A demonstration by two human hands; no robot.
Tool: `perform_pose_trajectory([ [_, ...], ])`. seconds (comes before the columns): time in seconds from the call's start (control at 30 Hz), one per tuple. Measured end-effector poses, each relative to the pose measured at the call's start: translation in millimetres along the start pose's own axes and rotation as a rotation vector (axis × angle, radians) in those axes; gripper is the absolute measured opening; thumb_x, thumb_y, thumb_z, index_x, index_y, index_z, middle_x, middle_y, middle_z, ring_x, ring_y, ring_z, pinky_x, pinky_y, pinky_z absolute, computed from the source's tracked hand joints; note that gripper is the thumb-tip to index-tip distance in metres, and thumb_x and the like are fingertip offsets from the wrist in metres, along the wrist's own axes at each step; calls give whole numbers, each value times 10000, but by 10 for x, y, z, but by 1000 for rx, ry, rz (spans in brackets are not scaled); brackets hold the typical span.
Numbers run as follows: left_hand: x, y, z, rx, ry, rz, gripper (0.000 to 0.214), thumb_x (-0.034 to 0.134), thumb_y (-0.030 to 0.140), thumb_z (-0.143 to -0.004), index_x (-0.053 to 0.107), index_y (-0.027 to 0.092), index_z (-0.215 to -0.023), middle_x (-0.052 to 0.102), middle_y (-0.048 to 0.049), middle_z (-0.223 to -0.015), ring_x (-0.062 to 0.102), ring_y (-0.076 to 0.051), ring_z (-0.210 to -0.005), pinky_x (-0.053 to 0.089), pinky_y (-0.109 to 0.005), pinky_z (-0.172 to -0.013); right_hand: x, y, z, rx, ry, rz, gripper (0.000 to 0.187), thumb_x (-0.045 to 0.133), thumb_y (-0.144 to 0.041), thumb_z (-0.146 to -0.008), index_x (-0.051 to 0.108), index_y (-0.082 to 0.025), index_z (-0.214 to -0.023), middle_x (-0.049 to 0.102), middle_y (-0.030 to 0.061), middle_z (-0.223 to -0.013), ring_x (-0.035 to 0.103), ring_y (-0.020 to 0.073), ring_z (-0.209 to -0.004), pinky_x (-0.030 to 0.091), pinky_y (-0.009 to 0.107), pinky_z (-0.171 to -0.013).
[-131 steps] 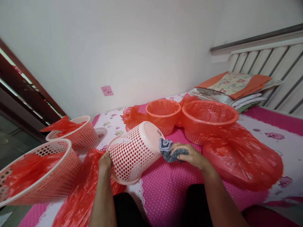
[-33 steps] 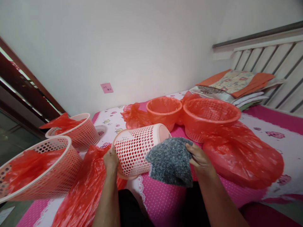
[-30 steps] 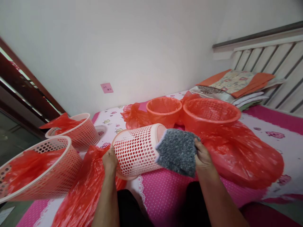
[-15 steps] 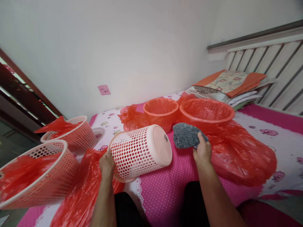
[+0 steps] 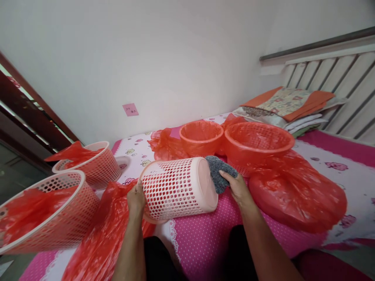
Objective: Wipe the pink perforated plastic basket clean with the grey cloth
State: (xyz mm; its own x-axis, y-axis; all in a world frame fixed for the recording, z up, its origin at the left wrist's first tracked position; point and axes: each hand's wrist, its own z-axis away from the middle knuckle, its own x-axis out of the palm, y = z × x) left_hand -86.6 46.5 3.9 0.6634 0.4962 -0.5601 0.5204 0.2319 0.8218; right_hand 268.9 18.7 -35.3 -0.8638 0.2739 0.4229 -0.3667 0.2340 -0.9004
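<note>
A pale pink perforated plastic wastebasket (image 5: 172, 189) lies tipped on its side in front of me, its solid base facing right. My left hand (image 5: 136, 198) is closed on its rim at the left end. In my right hand (image 5: 236, 187) is a grey fuzzy cloth (image 5: 219, 172), gripped between thumb and fingers and pressed against the basket's base. A red plastic bag (image 5: 102, 230) lies crumpled beside my left forearm. Whether this bag reaches into the basket, I cannot tell.
Two pink baskets with red bags, one nearer (image 5: 79, 218) and one farther (image 5: 107, 166), stand left. Behind are a small red-lined basket (image 5: 202, 146) and a wider one (image 5: 260, 146), its bag (image 5: 299, 195) spreading right. Folded bedding (image 5: 290, 103) lies by the headboard (image 5: 331, 78).
My right hand has moved left, bringing the grey cloth from beside the wastebasket onto its base. The basket has shifted slightly right, with my left hand still on its rim.
</note>
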Motion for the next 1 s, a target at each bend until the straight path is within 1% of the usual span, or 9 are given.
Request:
perform_pose_trajectory([
  [0.13, 1, -9, -14, 15, 6, -33, 527, 436, 485, -1006, 421, 250, -535, 469, 2, -504, 479, -197, -559, 348, -315, -567, 29, 9, -1, -11, 11, -1, 442, 903, -458, -712, 823, -238, -1087, 838, 64, -1033, 779, 295, -903, 635, 439, -828],
  [0.27, 7, -31, -38, 29, 11, -57, 528, 432, 475, -1010, 440, 245, -535, 500, -10, -520, 495, -204, -572, 357, -321, -590, 66, 8, 14, -52, 54, -7, 404, 905, -437, -715, 825, -227, -1051, 838, 66, -1051, 777, 300, -959, 626, 459, -903],
  [0.4, 0, -13, -21, 40, 8, -66, 518, 422, 480, -1012, 466, 248, -551, 518, -18, -530, 505, -214, -578, 365, -325, -599, 79, 17, 31, -82, 42, 37, 353, 893, -423, -745, 825, -236, -1037, 839, 57, -1027, 778, 303, -972, 614, 471, -935],
  [0.47, -4, -2, -5, 48, 9, -60, 510, 424, 473, -1011, 466, 251, -554, 519, -19, -529, 499, -215, -576, 363, -325, -594, 88, 14, 43, -96, 7, 37, 354, 884, -415, -756, 823, -245, -1060, 833, 55, -1092, 768, 313, -1044, 601, 482, -981],
  [0.53, -6, 3, 7, 46, 13, -48, 507, 426, 472, -1011, 457, 253, -555, 512, -18, -523, 493, -213, -567, 362, -323, -586, 106, -3, 61, -120, -43, 33, 358, 870, -394, -770, 819, -260, -1098, 810, 49, -1205, 729, 324, -1179, 563, 499, -1065],
  [0.67, -3, -7, 4, 25, 20, -51, 504, 435, 473, -1009, 458, 252, -557, 508, -16, -522, 499, -213, -566, 368, -323, -589, 155, -87, 115, -172, -150, 44, 427, 820, -307, -804, 792, -289, -1229, 751, 32, -1351, 607, 314, -1381, 422, 508, -1221],
  [0.73, -1, -17, -9, 22, 19, -58, 500, 436, 470, -1007, 467, 251, -559, 525, -23, -538, 512, -218, -582, 375, -327, -603, 177, -149, 141, -199, -203, 72, 474, 795, -270, -802, 777, -296, -1275, 730, 31, -1390, 567, 308, -1424, 363, 502, -1259],
  [0.8, 2, -30, -26, 23, 20, -68, 498, 429, 469, -1006, 468, 252, -559, 535, -27, -549, 520, -222, -596, 378, -330, -613, 195, -219, 166, -225, -248, 116, 477, 781, -250, -789, 786, -300, -1263, 710, 33, -1421, 546, 309, -1443, 330, 496, -1275],
  [1.0, 18, -106, -98, 7, 34, -88, 504, 414, 480, -999, 456, 256, -549, 534, -28, -544, 521, -221, -599, 363, -329, -602, 232, -414, 243, -241, -400, 155, 341, 799, -291, -778, 836, -306, -1118, 701, 49, -1433, 564, 332, -1416, 330, 508, -1265],
])
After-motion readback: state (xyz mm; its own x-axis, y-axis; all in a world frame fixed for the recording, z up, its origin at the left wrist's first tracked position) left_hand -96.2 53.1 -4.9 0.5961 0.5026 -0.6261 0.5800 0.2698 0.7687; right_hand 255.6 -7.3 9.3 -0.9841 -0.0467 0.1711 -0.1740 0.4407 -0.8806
